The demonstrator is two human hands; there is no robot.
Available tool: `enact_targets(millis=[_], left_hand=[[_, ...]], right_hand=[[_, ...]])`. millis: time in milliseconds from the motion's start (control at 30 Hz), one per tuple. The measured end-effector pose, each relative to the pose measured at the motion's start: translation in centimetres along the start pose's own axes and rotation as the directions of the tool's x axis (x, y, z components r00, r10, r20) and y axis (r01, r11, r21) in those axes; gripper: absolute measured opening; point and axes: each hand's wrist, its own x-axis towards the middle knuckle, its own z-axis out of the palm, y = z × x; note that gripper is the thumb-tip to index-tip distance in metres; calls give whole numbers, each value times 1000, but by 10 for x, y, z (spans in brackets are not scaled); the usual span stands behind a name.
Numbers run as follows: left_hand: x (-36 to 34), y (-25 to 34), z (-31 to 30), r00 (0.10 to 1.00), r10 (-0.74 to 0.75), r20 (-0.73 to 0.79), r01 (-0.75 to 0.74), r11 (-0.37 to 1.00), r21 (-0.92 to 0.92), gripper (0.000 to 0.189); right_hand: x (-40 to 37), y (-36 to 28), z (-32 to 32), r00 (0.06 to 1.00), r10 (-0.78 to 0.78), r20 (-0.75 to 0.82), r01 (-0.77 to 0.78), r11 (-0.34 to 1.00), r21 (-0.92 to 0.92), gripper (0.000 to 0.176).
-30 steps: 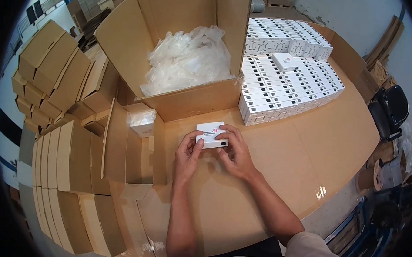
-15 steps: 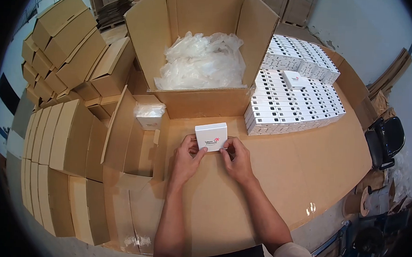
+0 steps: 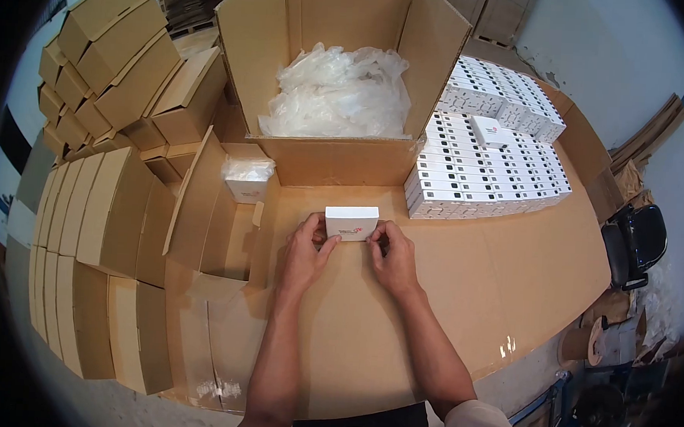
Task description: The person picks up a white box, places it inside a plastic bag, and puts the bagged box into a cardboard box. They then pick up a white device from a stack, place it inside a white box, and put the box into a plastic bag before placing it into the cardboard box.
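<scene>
A small white box point(image 3: 351, 223) with printed text and a red mark is held upright over the cardboard-covered table, its top edge facing me. My left hand point(image 3: 307, 250) grips its left side, with the thumb at the lower front corner. On the right side, my right hand point(image 3: 391, 256) holds it between thumb and curled fingers. Beyond it stands a large open carton point(image 3: 337, 165) filled with clear plastic bags point(image 3: 340, 93). To the left, an open cardboard box point(image 3: 228, 242) contains a plastic-wrapped white box point(image 3: 249, 179) at its far end.
Rows of white boxes point(image 3: 487, 171) are stacked at the right, with one white box point(image 3: 488, 132) lying on top. Brown cartons point(image 3: 117, 217) are piled along the left. A black chair point(image 3: 638, 237) stands beyond the table's right edge.
The white box has tilted, so its top edge shows more and its printed front less. Both hands still hold it. The view has shifted slightly.
</scene>
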Motion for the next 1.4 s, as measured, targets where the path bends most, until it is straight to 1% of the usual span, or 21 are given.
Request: enact_targets(millis=[67,167,267,367,467,500,567,633,667,767,900,933,967,1033,1067,1133,1167,1267,1367,1400], left_hand=[[0,-6,1,1000,14,7,-13,999,-34,36],[-3,4,-4,998,-51,37,50,998,28,37],[-3,-1,-4,999,-20,26,19,999,33,34],[-2,-4,-5,996,-54,69,54,999,1,40],[-4,5,-7,998,12,66,-14,999,35,53],[-6,11,-7,999,34,13,-34,999,-10,54],[-8,23,-6,992,73,-99,-82,992,-96,55],[-6,17,-6,973,125,-194,-149,983,-111,50],[-5,13,-6,959,150,-239,-182,976,-116,48],[-2,7,-11,917,257,-306,-296,951,-89,33],[-1,34,-5,851,411,-326,-440,898,-19,14],[4,44,-2,826,459,-328,-483,875,8,11],[10,53,0,799,504,-329,-523,851,34,7],[34,83,-5,692,628,-355,-616,771,162,7],[47,97,-9,636,683,-360,-651,725,225,7],[74,123,-15,608,688,-397,-650,718,250,6],[82,129,-17,592,692,-413,-650,713,263,5],[88,126,-15,677,651,-344,-597,759,260,5],[98,113,-17,679,654,-334,-559,755,342,9],[104,112,-19,682,652,-332,-540,755,373,14]], right_hand=[[0,0,-1,1000,-3,5,3,1000,-5,16],[1,-2,-1,999,-39,-18,39,999,-32,17],[1,-4,-2,997,-69,-29,67,996,-55,19],[1,-3,-3,998,-56,-14,55,996,-70,18],[1,-3,-6,999,-15,41,17,998,-59,18],[1,-3,-8,998,1,64,2,999,-51,18],[2,-7,-11,998,5,55,-5,1000,-3,20],[3,-6,-11,999,-5,51,3,999,36,22],[4,-1,-10,999,-15,48,12,999,52,22],[2,-4,-11,999,-25,43,22,997,71,23],[3,-5,-14,998,-30,46,26,996,86,25],[3,-9,-16,998,1,60,-7,995,103,24],[3,-7,-15,999,-29,47,24,995,92,24],[4,-1,-14,996,-84,30,82,994,66,23],[4,-1,-14,998,-48,44,45,997,69,22],[4,-5,-15,997,26,73,-31,997,73,22],[4,-5,-15,998,9,66,-14,997,71,23],[4,-6,-14,998,-26,50,23,998,52,25],[3,-6,-13,999,-18,52,18,1000,5,29],[2,-7,-14,998,-16,54,16,1000,-7,31]])
